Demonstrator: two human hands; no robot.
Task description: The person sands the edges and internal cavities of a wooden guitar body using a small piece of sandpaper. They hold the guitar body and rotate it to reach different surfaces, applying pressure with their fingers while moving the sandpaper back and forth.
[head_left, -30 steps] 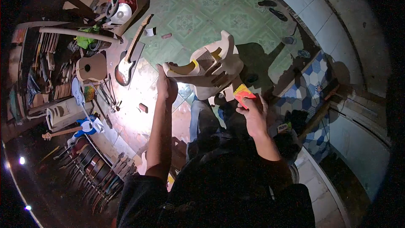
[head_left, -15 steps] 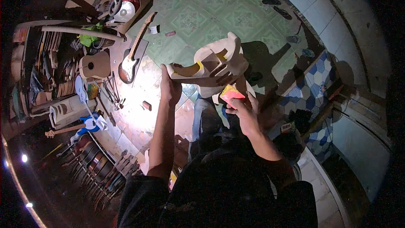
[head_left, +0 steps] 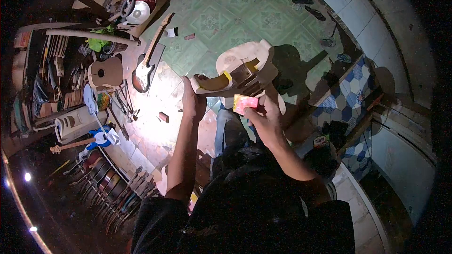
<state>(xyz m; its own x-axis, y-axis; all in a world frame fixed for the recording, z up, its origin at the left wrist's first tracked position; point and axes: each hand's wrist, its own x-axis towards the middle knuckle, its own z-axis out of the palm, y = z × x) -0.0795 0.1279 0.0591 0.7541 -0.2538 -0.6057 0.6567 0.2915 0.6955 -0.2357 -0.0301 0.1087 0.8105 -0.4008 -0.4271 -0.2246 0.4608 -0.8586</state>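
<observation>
My left hand grips the near left end of an unpainted electric guitar body, thumb up along its edge. The body is pale wood, held tilted above my lap, with cut-out cavities and yellow on some of its curved edges. Between the thumb and fingers of my right hand is a small pink-and-yellow folded pad. That pad is just below the near edge of the guitar body; whether it touches the wood I cannot tell.
A sunburst electric guitar lies on the tiled floor ahead left. Farther left are an acoustic guitar body, a blue guitar and a rack of several guitars. Sandals lie at the far right. Patterned blue tiles edge the right side.
The guitar body has tipped, its far side now lower and flatter in view. My right hand has moved left with the pad and turned it.
</observation>
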